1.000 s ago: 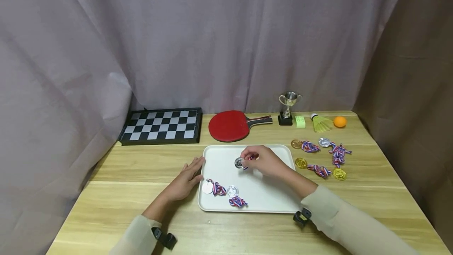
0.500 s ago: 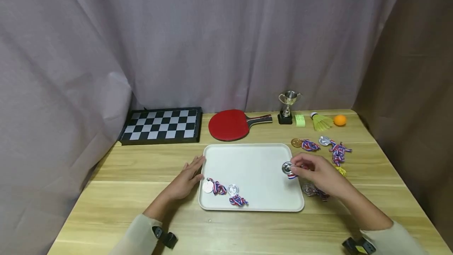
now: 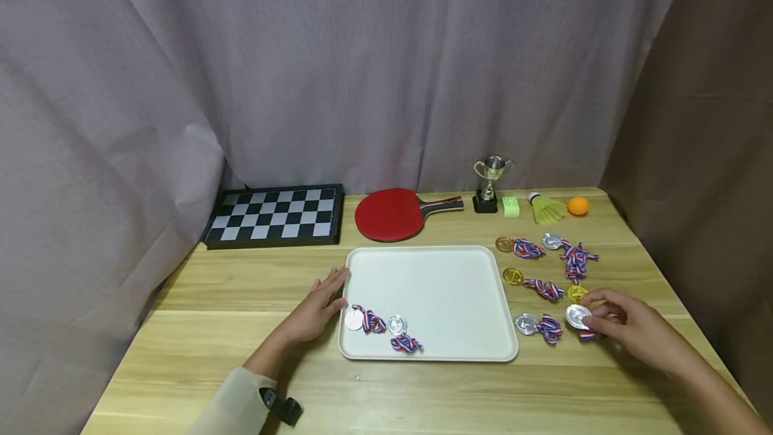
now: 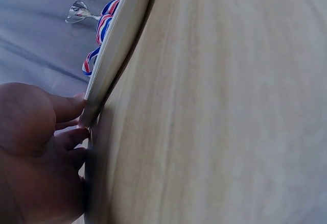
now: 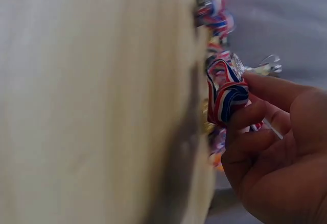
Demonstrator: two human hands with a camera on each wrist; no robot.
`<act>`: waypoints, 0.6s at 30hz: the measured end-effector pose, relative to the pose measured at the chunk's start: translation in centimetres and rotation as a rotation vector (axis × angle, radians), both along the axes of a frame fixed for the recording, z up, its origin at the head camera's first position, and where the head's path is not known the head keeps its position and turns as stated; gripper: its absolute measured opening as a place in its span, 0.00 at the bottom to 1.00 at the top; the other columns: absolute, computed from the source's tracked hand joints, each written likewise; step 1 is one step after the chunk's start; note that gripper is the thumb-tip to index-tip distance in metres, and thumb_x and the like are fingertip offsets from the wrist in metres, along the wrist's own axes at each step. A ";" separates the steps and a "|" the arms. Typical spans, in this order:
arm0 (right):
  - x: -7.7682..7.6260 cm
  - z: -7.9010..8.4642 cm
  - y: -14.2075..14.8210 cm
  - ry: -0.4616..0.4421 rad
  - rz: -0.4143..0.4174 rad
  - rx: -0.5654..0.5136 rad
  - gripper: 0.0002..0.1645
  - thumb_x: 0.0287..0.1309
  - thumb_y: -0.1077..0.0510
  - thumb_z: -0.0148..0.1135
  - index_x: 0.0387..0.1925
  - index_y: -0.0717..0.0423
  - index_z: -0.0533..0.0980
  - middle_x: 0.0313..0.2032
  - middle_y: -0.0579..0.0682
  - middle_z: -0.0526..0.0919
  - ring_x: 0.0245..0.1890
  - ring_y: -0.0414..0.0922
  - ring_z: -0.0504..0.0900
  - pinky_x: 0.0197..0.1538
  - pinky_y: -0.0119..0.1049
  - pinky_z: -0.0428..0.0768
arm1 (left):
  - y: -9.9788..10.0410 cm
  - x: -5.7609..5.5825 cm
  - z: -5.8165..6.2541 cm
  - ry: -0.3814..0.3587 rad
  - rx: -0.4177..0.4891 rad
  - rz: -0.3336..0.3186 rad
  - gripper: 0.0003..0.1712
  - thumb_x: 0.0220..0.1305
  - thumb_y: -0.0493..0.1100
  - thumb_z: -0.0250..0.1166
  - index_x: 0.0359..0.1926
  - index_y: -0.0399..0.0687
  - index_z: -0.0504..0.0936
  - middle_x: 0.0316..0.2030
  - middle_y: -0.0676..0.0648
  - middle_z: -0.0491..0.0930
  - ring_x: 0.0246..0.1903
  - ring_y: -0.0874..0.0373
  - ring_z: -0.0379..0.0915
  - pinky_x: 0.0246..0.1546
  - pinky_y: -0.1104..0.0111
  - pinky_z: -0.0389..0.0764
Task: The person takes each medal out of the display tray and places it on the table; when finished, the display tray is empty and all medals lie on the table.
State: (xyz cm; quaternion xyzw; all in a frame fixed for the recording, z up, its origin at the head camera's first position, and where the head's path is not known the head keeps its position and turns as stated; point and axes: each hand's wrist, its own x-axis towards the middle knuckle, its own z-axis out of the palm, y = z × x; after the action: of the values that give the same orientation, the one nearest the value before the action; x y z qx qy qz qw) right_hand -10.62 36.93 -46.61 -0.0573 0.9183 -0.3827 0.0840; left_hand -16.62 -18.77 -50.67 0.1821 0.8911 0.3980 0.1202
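In the head view my right hand (image 3: 634, 327) pinches a silver medal (image 3: 578, 316) just above the table, to the right of the tray. The right wrist view shows its bunched red, white and blue ribbon (image 5: 228, 94) at the fingers. My left hand (image 3: 317, 307) rests at the left edge of the white tray (image 3: 447, 301), fingers straight and touching the rim. Two silver medals lie on the tray: one at the left (image 3: 354, 319) and another beside it (image 3: 397, 325). Nearest the held medal are a silver medal (image 3: 526, 324) and a gold medal (image 3: 576, 293) on the table.
Farther back on the right lie a gold medal (image 3: 512, 276), a bronze-coloured medal (image 3: 504, 244) and a silver medal (image 3: 552, 241). Along the back stand a chessboard (image 3: 274, 215), a red table tennis bat (image 3: 389, 215), a trophy (image 3: 490, 183), a green block (image 3: 510, 207), a shuttlecock (image 3: 546, 208) and an orange ball (image 3: 578, 206).
My right hand has carried the silver medal from over the tray rightward to above the table beside the other medals. The left hand has stayed at the tray's edge.
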 end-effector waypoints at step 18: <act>0.1 -1.7 0.8 0.051 -0.061 0.204 0.15 0.64 0.53 0.72 0.49 0.56 0.83 0.38 0.47 0.85 0.35 0.32 0.78 0.36 0.30 0.77 | 0.2 -0.1 0.0 -0.019 -0.007 0.019 0.35 0.80 0.40 0.52 0.82 0.43 0.52 0.82 0.45 0.49 0.82 0.46 0.34 0.79 0.45 0.31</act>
State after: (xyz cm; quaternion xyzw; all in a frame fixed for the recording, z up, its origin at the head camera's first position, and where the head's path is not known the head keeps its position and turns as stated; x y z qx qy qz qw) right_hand -10.52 37.78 -48.35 -0.0301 0.9556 -0.2880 0.0543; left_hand -16.69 -18.59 -50.64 0.1693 0.8931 0.3975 0.1256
